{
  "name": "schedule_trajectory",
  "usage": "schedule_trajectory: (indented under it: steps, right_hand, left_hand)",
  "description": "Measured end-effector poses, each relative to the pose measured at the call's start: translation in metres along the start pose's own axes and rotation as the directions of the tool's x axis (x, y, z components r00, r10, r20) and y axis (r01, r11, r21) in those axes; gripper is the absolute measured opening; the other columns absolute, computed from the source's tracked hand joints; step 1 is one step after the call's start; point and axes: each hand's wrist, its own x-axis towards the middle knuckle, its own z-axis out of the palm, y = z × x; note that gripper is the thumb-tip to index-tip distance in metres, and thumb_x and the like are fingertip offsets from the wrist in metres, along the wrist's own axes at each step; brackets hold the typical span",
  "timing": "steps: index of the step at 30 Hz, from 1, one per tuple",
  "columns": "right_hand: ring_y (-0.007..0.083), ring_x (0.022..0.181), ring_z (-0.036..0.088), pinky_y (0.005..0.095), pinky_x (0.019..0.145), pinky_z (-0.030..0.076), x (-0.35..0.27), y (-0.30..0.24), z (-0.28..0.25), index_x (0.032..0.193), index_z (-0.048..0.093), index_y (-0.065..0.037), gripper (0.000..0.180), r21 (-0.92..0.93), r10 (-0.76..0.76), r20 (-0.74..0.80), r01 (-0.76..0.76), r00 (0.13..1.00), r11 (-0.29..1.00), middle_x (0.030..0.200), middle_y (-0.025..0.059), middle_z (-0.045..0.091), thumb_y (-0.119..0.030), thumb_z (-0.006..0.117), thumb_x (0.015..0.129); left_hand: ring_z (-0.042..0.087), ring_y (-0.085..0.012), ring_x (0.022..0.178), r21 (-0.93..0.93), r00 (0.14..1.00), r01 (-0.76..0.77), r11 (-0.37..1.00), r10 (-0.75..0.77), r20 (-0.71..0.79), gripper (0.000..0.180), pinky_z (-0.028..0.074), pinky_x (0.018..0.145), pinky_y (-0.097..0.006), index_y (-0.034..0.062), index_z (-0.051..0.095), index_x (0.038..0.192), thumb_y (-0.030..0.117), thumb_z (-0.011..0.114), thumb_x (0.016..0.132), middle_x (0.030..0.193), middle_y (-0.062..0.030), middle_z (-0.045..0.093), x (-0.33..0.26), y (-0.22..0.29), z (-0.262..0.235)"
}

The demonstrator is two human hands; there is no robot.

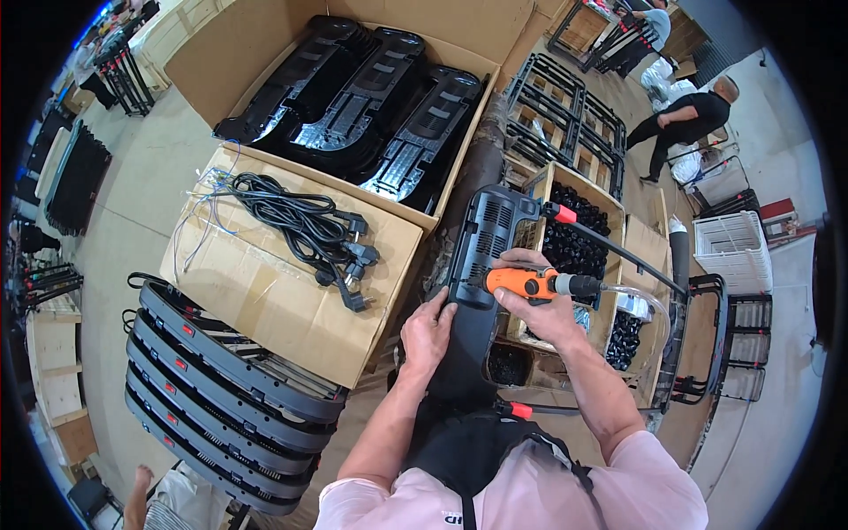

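Note:
A long black plastic housing [488, 237] with vent slots lies in front of me, part of a black frame with red end pieces [560, 212]. My left hand [427, 334] grips its left edge, thumb and forefinger close together. My right hand [541, 305] is wrapped around an orange power screwdriver [521, 283], held over the housing's lower right side. The tool has a grey and black collar, and a clear curved hose or cord shows beyond it. Whether its tip touches the housing is not clear.
Left of the housing, coiled black power cords [296, 221] lie on a cardboard box [256, 283]. Behind is an open carton [495, 97] of black housings. Curved grey-black frames [234, 397] are stacked at lower left. Bins of black parts [574, 234] stand right; a person [693, 115] walks beyond.

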Motion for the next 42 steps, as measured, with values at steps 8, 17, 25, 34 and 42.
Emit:
schedule_trajectory:
  steps: [8,17,25,34,42]
  right_hand:
    - [0.0203,0.123,0.065,0.0372,0.109,0.053,0.005,0.005,0.004,0.137,0.056,-0.003,0.055,-0.029,-0.004,0.026,0.005,1.0,1.0,0.13,0.0122,0.069,-0.005,0.081,0.088]
    - [0.0199,0.12,0.067,0.0351,0.106,0.055,0.018,0.007,0.017,0.137,0.057,-0.002,0.054,-0.151,0.036,0.075,-0.024,0.997,0.988,0.128,0.0131,0.069,-0.008,0.08,0.089]
    - [0.0166,0.102,0.071,0.033,0.094,0.058,0.021,0.001,0.025,0.125,0.067,-0.004,0.041,-0.272,-0.048,0.092,0.072,0.995,0.96,0.111,0.0091,0.075,-0.01,0.08,0.087]
    - [0.0163,0.091,0.073,0.033,0.086,0.059,0.022,0.016,0.025,0.119,0.07,-0.005,0.037,-0.374,-0.171,0.142,0.213,0.975,0.903,0.102,0.0085,0.076,-0.012,0.082,0.085]
    - [0.0147,0.108,0.067,0.0322,0.096,0.056,0.025,0.028,0.018,0.131,0.063,-0.004,0.049,-0.232,-0.119,0.149,0.152,0.982,0.961,0.12,0.0068,0.071,-0.01,0.083,0.087]
  left_hand:
    - [0.074,-0.0355,0.093,-0.047,0.999,0.027,0.999,-0.026,0.018,0.038,0.058,0.083,-0.042,0.0112,0.074,0.132,0.024,0.075,0.096,0.105,-0.0169,0.077,0.0,-0.001,0.0]
    - [0.075,-0.0349,0.093,-0.118,0.999,-0.034,0.992,0.033,-0.013,0.039,0.058,0.083,-0.041,0.0073,0.073,0.132,0.021,0.075,0.096,0.108,-0.0202,0.076,0.001,-0.01,0.003]
    - [0.075,-0.0342,0.093,-0.159,0.999,0.033,0.987,-0.029,0.029,0.041,0.058,0.084,-0.04,0.0069,0.071,0.134,0.02,0.075,0.096,0.11,-0.0209,0.076,0.001,-0.006,-0.001]
    - [0.073,-0.0307,0.085,-0.13,0.996,0.081,0.988,-0.076,0.044,0.044,0.057,0.08,-0.039,0.0104,0.069,0.138,0.027,0.074,0.097,0.101,-0.0191,0.076,-0.001,-0.005,-0.002]
    - [0.071,-0.0269,0.081,-0.039,0.99,0.133,0.99,-0.131,0.059,0.041,0.057,0.079,-0.039,0.0088,0.07,0.133,0.029,0.073,0.097,0.09,-0.0155,0.073,-0.005,0.006,-0.007]
